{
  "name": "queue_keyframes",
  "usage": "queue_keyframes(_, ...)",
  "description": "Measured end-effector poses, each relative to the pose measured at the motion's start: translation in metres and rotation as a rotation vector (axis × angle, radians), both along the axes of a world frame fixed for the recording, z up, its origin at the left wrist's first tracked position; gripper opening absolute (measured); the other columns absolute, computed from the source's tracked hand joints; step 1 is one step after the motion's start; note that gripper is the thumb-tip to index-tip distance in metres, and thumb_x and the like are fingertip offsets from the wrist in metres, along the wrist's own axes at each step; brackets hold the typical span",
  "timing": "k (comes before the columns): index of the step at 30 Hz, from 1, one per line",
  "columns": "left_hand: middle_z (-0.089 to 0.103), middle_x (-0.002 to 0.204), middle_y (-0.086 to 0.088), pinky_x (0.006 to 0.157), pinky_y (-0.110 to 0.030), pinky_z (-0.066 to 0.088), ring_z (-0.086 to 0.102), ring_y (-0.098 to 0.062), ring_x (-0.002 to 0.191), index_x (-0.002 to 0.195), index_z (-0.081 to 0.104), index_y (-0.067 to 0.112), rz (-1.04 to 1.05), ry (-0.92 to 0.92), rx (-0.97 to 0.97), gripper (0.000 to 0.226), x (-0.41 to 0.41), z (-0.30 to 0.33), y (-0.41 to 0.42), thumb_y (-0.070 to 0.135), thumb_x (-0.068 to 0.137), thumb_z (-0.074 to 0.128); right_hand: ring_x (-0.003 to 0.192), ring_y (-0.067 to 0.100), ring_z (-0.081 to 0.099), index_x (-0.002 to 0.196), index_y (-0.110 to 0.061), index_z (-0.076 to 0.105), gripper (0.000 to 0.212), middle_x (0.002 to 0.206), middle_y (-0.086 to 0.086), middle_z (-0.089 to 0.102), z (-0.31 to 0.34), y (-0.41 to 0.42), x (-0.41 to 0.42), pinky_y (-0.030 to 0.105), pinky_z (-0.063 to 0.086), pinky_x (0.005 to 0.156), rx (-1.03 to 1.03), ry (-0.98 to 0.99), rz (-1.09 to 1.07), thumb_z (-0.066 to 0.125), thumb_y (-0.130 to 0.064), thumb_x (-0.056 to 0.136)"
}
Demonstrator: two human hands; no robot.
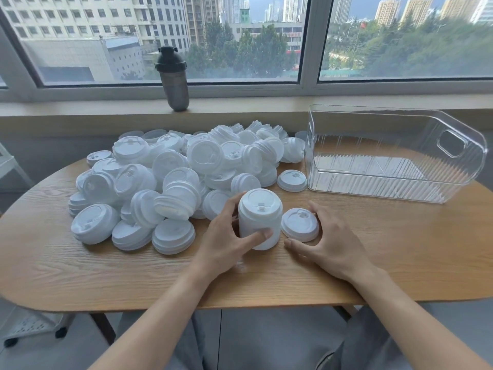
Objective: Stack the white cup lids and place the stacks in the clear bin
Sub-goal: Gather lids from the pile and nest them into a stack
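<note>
My one head camera looks forward and down, close over the worktop [373, 249]. Its wide view reaches the window [170, 38] straight ahead.

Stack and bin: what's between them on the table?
Head view: one loose lid beside the stack, then bare table up to the bin.
</note>
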State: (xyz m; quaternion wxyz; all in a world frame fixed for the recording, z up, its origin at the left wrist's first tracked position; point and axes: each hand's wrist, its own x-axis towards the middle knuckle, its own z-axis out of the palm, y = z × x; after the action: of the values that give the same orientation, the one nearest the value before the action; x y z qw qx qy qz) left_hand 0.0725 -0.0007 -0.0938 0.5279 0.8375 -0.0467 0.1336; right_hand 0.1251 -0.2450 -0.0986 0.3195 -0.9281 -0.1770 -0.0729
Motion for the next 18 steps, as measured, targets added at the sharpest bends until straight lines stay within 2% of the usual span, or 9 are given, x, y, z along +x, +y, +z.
queue_keyframes(3, 0.063, 0.129, 0.025, 0.099, -0.012, 0.044, 0.055, 0.007, 0.124, 0.145, 0.046, 0.034, 0.008, -0.008, -0.009, 0.082, 0.0001, 0.0002, -0.0007, 0.039, 0.075, 0.090, 0.127, 0.013, 0.047, 0.141, -0.020, 0.051, 0.085, 0.134, -0.008, 0.056, -0.0028, -0.0012, -0.0007, 0.028, 0.037, 0.106, -0.026, -0.047, -0.052, 0.075, -0.065, 0.073)
queue_keyframes(6, 0.063, 0.129, 0.025, 0.099, -0.010, 0.044, 0.055, 0.007, 0.123, 0.145, 0.047, 0.034, 0.011, -0.022, 0.000, 0.082, -0.0002, 0.0002, -0.0011, 0.039, 0.075, 0.090, 0.117, 0.010, 0.048, 0.131, -0.025, 0.053, 0.081, 0.124, -0.012, 0.054, -0.0008, -0.0032, -0.0023, 0.030, 0.041, 0.100, -0.032, -0.070, -0.105, 0.077, -0.070, 0.068)
queue_keyframes(11, 0.063, 0.128, 0.025, 0.099, -0.010, 0.044, 0.056, 0.006, 0.123, 0.143, 0.048, 0.035, 0.008, -0.025, 0.000, 0.080, 0.0000, -0.0008, -0.0006, 0.037, 0.075, 0.091, 0.137, 0.010, 0.038, 0.151, -0.022, 0.039, 0.082, 0.144, -0.008, 0.046, 0.0034, -0.0063, 0.0006, 0.028, 0.030, 0.114, 0.037, 0.054, 0.030, 0.078, -0.039, 0.080)
queue_keyframes(12, 0.063, 0.128, 0.026, 0.098, -0.010, 0.044, 0.056, 0.006, 0.122, 0.143, 0.048, 0.035, 0.009, -0.026, 0.001, 0.080, 0.0003, -0.0007, -0.0005, 0.037, 0.075, 0.091, 0.134, 0.011, 0.040, 0.149, -0.023, 0.041, 0.081, 0.141, -0.008, 0.049, 0.0023, -0.0061, 0.0009, 0.026, 0.030, 0.112, 0.033, 0.042, 0.023, 0.078, -0.040, 0.080)
queue_keyframes(14, 0.064, 0.128, 0.026, 0.099, -0.010, 0.045, 0.057, 0.006, 0.122, 0.142, 0.048, 0.035, 0.011, -0.031, 0.005, 0.079, 0.0007, -0.0010, -0.0006, 0.037, 0.075, 0.091, 0.125, 0.011, 0.042, 0.144, -0.024, 0.045, 0.084, 0.131, -0.011, 0.052, -0.0009, -0.0050, 0.0017, 0.027, 0.033, 0.108, 0.024, -0.016, -0.036, 0.079, -0.056, 0.074)
queue_keyframes(16, 0.064, 0.128, 0.026, 0.099, -0.012, 0.045, 0.057, 0.005, 0.123, 0.143, 0.048, 0.035, 0.011, -0.033, 0.008, 0.080, 0.0007, -0.0014, -0.0009, 0.039, 0.075, 0.091, 0.124, 0.011, 0.041, 0.145, -0.023, 0.043, 0.093, 0.131, -0.012, 0.050, -0.0018, -0.0034, 0.0020, 0.030, 0.034, 0.110, -0.002, -0.052, -0.058, 0.076, -0.068, 0.071)
queue_keyframes(18, 0.063, 0.129, 0.025, 0.100, -0.012, 0.045, 0.056, 0.004, 0.124, 0.144, 0.048, 0.035, 0.009, -0.032, 0.006, 0.082, 0.0002, -0.0014, -0.0008, 0.041, 0.074, 0.090, 0.134, 0.010, 0.035, 0.153, -0.021, 0.036, 0.093, 0.143, -0.010, 0.047, -0.0010, -0.0038, 0.0037, 0.029, 0.028, 0.114, 0.011, -0.017, -0.024, 0.076, -0.059, 0.078)
